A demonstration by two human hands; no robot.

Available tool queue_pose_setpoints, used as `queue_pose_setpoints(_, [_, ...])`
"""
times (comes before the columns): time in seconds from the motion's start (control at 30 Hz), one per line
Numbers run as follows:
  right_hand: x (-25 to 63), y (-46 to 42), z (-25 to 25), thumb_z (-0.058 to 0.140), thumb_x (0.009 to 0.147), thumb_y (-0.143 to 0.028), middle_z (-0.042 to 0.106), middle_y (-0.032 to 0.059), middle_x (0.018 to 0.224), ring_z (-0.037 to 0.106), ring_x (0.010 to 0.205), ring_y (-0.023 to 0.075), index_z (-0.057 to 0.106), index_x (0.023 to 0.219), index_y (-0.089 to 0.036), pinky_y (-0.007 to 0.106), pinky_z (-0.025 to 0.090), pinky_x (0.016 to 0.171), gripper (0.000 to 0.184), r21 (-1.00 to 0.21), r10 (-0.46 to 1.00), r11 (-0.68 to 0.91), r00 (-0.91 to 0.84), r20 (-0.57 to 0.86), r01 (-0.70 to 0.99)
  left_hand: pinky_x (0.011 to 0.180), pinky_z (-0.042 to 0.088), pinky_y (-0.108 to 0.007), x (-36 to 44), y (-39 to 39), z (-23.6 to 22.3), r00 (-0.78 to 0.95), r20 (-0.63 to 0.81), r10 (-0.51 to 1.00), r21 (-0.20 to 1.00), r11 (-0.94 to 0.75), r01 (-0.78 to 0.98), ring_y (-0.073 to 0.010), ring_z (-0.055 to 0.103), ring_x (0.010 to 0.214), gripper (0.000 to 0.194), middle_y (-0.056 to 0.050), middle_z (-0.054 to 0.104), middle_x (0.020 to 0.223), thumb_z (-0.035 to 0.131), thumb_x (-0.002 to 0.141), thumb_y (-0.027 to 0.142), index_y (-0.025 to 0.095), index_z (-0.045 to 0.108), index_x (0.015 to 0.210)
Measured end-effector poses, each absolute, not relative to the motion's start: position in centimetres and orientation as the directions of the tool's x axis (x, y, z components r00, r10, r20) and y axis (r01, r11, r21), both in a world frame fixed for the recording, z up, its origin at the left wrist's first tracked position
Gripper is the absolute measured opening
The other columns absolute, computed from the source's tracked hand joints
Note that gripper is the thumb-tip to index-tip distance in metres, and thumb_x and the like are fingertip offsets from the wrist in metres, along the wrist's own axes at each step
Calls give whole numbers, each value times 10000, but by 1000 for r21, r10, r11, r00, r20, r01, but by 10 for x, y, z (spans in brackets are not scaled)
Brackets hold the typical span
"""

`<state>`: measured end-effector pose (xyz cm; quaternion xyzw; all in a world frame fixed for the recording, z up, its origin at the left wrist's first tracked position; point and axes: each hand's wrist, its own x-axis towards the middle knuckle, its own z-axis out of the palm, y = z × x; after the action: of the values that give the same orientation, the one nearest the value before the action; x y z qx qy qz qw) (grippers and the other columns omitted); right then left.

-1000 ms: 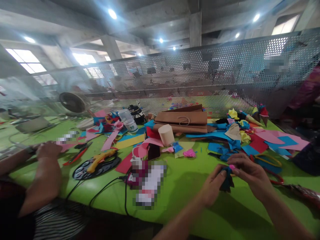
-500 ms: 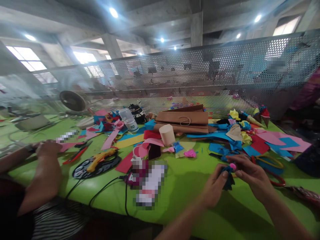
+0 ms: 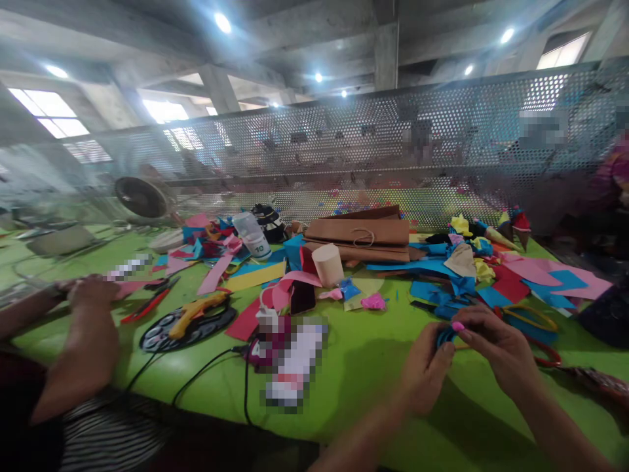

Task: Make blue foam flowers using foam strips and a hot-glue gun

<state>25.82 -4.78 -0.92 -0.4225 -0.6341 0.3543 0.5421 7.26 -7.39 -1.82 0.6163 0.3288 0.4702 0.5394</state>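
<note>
My left hand (image 3: 426,367) is closed around a dark blue piece of cloth or felt (image 3: 445,335), folded or curled between thumb and fingers. My right hand (image 3: 496,347) is beside it, thumb and fingers drawn together at the piece's right edge. A small bright pink thing (image 3: 457,326) shows at the right fingertips; whether it is held or worn on a finger I cannot tell. Beyond the hands lie blue felt scraps (image 3: 437,295). Yellow-handled scissors (image 3: 535,316) and a red handle (image 3: 545,357) lie right of my right hand.
On the green table (image 3: 354,373) are a yellow glue gun (image 3: 199,313) on a dark stand, a phone (image 3: 297,364), a pale roll (image 3: 328,265), brown folded sheets (image 3: 356,239) and a plastic cup (image 3: 251,235). A co-worker's arms (image 3: 93,321) are at left. A perforated metal screen (image 3: 344,151) stands behind.
The dark blue piece has turned or folded in my fingers and its hanging lower part no longer shows. My left fingers have curled closer, and my right thumb has moved nearer the pink thing.
</note>
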Motion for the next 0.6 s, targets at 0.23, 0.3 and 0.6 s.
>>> queue_pose_setpoints(0.23, [263,-48,-12,790,869,-475,717,50,1185,654,1083,271,799,1180,-353,335,547,855,334,-920,937,349,-61,343,180,908,454,-338,72,-75,-18,322,168,932,976,-111,-188,-198,519,975,609,-67,593,1066,491,970,715,180,610,1235])
queue_pose_setpoints(0.3, [260,-48,-12,794,865,-474,715,54,1178,653,1067,273,796,1178,-341,340,549,837,340,-924,944,331,-51,327,192,982,442,-360,72,-75,-18,314,178,932,970,-112,-218,-220,529,1053,606,-80,609,1108,471,981,708,174,624,1224])
queue_pose_setpoints(0.6, [256,-50,-8,676,932,-564,734,59,1238,663,1083,274,700,1358,-340,349,538,863,482,-959,966,253,-93,243,128,945,481,-396,70,-54,-39,380,65,923,837,157,-524,-246,615,1001,590,-84,647,1076,748,768,501,205,635,1266])
